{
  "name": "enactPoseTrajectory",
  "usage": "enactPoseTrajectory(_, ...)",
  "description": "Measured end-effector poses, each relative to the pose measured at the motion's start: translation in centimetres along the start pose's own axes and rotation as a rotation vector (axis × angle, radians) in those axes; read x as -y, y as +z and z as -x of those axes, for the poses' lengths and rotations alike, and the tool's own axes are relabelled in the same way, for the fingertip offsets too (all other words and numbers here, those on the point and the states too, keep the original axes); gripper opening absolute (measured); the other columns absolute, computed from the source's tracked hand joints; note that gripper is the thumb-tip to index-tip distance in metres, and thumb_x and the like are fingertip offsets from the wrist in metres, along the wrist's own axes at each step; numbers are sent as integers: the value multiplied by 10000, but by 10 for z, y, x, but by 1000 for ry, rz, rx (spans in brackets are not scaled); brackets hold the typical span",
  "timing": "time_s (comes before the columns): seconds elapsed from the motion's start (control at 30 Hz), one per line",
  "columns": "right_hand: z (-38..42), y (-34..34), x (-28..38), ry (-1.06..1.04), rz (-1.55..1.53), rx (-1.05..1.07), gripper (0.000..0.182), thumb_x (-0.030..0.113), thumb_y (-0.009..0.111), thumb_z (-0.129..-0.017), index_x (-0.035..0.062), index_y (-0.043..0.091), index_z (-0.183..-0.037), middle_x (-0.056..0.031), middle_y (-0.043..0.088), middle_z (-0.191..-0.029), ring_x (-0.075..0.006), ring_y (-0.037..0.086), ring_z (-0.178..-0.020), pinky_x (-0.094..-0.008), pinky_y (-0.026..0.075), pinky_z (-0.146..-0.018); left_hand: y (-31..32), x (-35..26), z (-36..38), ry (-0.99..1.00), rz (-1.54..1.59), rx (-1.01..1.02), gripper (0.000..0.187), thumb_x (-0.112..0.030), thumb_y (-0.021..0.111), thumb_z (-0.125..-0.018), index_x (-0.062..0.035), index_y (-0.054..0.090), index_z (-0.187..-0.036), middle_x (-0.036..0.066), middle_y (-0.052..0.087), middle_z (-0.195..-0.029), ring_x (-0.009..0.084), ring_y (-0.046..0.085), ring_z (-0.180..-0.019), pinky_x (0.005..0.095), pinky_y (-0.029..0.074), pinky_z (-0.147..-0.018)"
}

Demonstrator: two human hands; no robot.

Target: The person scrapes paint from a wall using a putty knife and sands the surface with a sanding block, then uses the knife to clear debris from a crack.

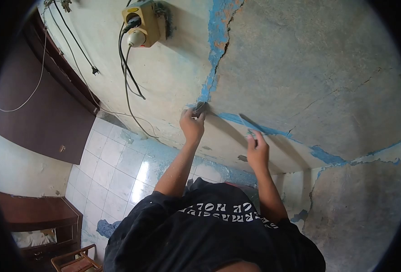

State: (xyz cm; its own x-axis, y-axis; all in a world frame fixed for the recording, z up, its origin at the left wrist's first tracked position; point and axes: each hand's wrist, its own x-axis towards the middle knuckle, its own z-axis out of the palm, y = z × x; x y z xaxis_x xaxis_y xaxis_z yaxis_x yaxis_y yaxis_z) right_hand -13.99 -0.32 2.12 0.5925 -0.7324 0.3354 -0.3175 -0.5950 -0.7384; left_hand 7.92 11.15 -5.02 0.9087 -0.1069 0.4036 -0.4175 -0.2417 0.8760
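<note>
My left hand [192, 123] is raised to the wall [300, 68] and grips a small dark scraper [201, 107]. The scraper's tip rests where the blue paint edge [216, 50] meets bare grey plaster. My right hand [258, 152] is lower and to the right, with its fingertips on a strip of peeling blue paint [273, 131]. I cannot tell whether those fingers pinch a flake. Both forearms reach up from my black shirt [209, 231] with white lettering.
A yellowed socket box [142, 21] with plugs and hanging black cables [128, 77] sits on the wall up left. A white tiled floor [114, 167], a blue rag [106, 227], a wooden cabinet [37, 217], a chair [76, 262] and a dark door [42, 109] lie to the left.
</note>
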Motion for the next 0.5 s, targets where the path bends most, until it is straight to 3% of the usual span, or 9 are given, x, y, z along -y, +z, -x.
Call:
enactPoseTrajectory(0.1,7,3,16,135,28,55,273,231,617,-1026,54,682,-1223,-208,729,-843,-397,719,-782,-443,533,-714,2,-7,-1,-13,19,-9,249,-116,861,-771,1,729,-948,144,667,-868,321,673,-776,416,512,-690)
enactPoseTrajectory(0.3,-3,-15,16,238,-20,130,272,244,613,-1030,112,672,-1260,-253,691,-816,-474,681,-807,-454,522,-695,0,-1,-2,1,11,-13,256,-114,864,-772,-2,732,-960,140,661,-868,315,669,-766,412,510,-686)
enactPoseTrajectory(0.37,-2,1,14,93,78,92,317,261,611,-1037,60,673,-1275,-170,672,-764,-274,635,-674,-389,511,-701,-1,-5,1,12,11,-1,263,-106,863,-770,-2,736,-975,140,660,-871,314,669,-767,411,511,-687)
enactPoseTrajectory(0.43,-1,-1,13,129,92,119,322,261,609,-1038,50,673,-1272,-186,690,-797,-251,672,-724,-396,520,-719,0,-8,-2,5,3,4,261,-102,862,-771,-4,737,-979,140,659,-872,314,670,-768,409,512,-685)
enactPoseTrajectory(0.5,4,-7,6,145,56,114,319,257,608,-1036,50,672,-1271,-221,713,-856,-295,723,-804,-424,530,-746,0,-4,4,-17,-19,15,260,-99,860,-773,-6,739,-983,140,658,-872,314,671,-768,407,513,-683)
